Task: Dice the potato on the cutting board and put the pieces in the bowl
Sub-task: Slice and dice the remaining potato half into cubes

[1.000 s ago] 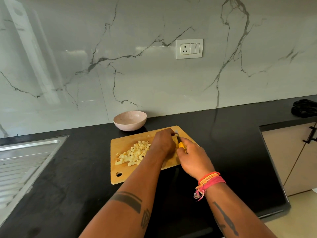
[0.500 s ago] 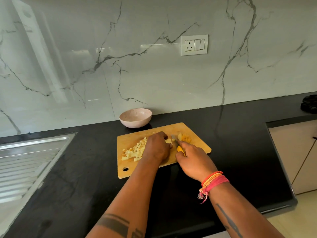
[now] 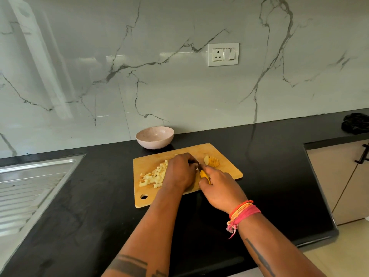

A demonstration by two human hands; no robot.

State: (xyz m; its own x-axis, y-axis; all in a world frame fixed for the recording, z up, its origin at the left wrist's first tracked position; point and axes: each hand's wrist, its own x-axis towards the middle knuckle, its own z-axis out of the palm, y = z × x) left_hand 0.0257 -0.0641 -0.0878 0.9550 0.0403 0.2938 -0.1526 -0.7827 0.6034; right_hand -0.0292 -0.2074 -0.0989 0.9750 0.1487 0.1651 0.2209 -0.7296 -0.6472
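A person dices potato on a wooden cutting board (image 3: 223, 154), mid-task.

The right hand (image 3: 219, 186) grasps a yellow-handled knife (image 3: 205, 176); the left hand (image 3: 179, 172) curls over a piece being cut, mostly hidden. Diced pieces (image 3: 153, 174) lie toward the board's left edge, a sliced potato chunk (image 3: 212, 161) near its far right corner. The pink bowl (image 3: 155, 137), beyond the far edge, looks empty. Next, likely more cuts, then scooping. No writing is legible.
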